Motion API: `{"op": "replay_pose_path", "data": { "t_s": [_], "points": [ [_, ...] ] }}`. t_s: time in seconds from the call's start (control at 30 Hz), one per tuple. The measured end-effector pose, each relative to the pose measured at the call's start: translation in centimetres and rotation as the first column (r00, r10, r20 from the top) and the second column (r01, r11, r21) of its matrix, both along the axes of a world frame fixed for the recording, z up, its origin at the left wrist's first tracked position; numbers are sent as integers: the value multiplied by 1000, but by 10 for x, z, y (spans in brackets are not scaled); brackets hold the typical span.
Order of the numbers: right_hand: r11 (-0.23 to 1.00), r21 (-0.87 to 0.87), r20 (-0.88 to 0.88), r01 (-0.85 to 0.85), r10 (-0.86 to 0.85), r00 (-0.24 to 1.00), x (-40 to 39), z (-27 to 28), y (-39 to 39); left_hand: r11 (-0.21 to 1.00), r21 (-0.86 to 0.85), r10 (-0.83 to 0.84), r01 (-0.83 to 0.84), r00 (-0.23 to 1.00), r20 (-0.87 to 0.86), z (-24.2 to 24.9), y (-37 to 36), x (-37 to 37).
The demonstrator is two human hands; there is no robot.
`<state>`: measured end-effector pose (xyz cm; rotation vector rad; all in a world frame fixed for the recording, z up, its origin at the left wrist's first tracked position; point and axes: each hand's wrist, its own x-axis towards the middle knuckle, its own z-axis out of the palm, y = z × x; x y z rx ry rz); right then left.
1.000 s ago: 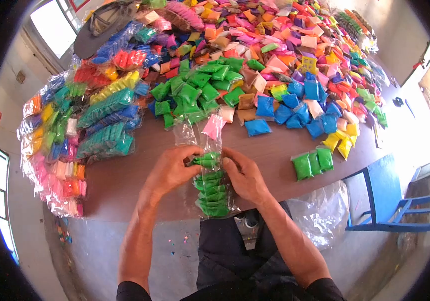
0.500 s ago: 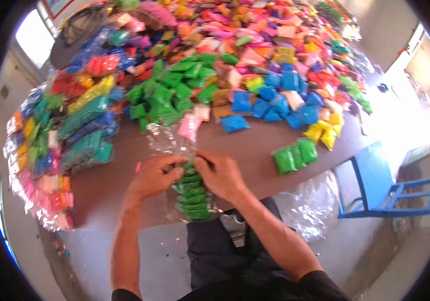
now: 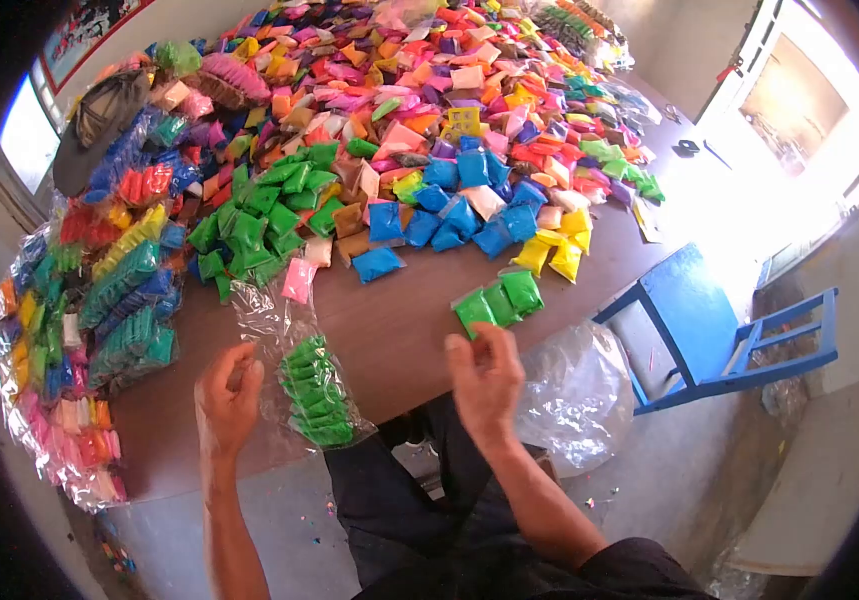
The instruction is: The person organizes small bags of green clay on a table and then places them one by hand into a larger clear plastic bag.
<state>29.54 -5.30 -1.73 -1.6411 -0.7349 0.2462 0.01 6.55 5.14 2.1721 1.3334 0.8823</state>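
A clear plastic bag [image 3: 259, 312] lies near the table's front edge, with a stacked row of green packets [image 3: 315, 395] inside its lower part. Just left of it is my left hand [image 3: 229, 400], fingers loosely bent and the thumb apart, with no object visible in it. My right hand [image 3: 486, 385] reaches toward three loose green packets [image 3: 498, 302], thumb and fingers apart. Its fingertips are at their near edge; whether they touch cannot be made out. A pink packet [image 3: 298, 280] rests by the bag's top end.
Behind are heaped green packets [image 3: 264, 215], blue packets [image 3: 449, 205], yellow packets [image 3: 561, 245] and a large multicoloured pile [image 3: 419, 80]. Filled bags [image 3: 134, 290] line the left side of the brown table [image 3: 399, 345]. A large clear plastic bag [image 3: 574, 400] hangs near a blue chair [image 3: 694, 320].
Both hands have come off the bag of green packets. My right hand has moved right to the three loose packets; my left has drawn back left. The view has shifted.
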Motion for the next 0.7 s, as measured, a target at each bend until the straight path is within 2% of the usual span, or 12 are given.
{"op": "replay_pose_path", "data": {
  "t_s": [0.1, 0.2, 0.3, 0.33, 0.43, 0.47, 0.7],
  "points": [
    [963, -169, 69, 209, -200, 977, 30, -9, -17, 1000, 7, 11, -11, 1000, 12, 5, -20, 0],
    [909, -299, 292, 292, -204, 934, 32, -4, -14, 1000, 26, 12, -15, 996, 87, 3, -46, 19],
    [860, -442, 242, 256, -160, 957, 39, 0, -8, 994, 106, -12, 2, 996, 91, 8, -67, 33],
    [863, -416, 239, 285, -199, 950, 39, 0, -6, 995, 95, 14, -20, 998, 60, 13, -76, 35],
    [877, -383, 284, 290, -187, 941, 41, 0, -7, 989, 128, 53, -68, 992, 116, 0, -87, 22],
    [880, -380, 291, 284, -178, 940, 42, -1, -6, 992, 54, 106, -112, 989, 105, 0, -93, 15],
    [928, -323, 254, 187, -106, 962, 36, -6, -3, 963, -29, 269, -267, 957, 112, -21, -122, -15]
  ]
}}
